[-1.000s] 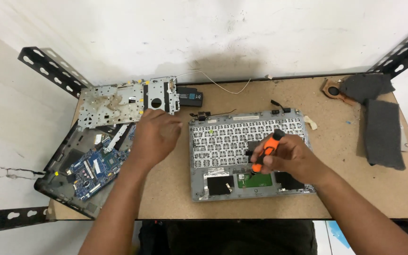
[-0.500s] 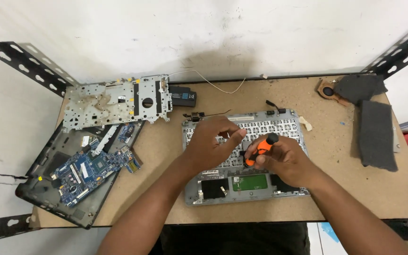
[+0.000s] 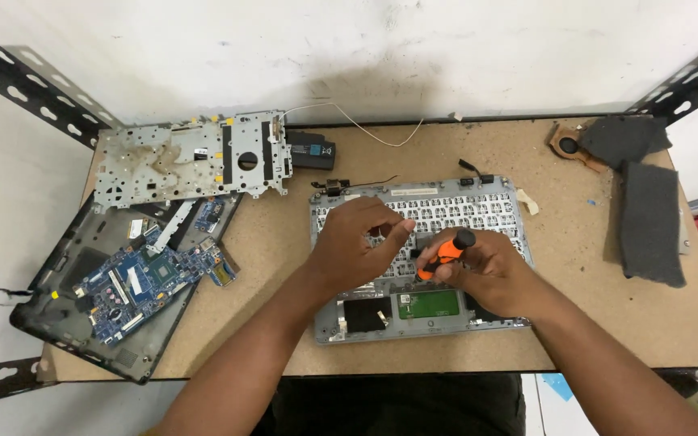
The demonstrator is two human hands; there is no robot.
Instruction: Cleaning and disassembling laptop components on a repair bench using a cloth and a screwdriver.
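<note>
1. Keyboard panel [image 3: 422, 266]: I see it under both my hands, mid-table, underside up.
2. Right hand [image 3: 482, 270]: closed around an orange-and-black screwdriver [image 3: 446, 252].
3. Left hand [image 3: 357, 246]: fingers pinched narrow over the panel; whether it holds anything, I cannot tell.
4. Panel: grey frame, pale key grid, green board.

A brown board table [image 3: 284, 242] (black-edged) stands against a scuffed white wall [image 3: 365, 48].
</note>
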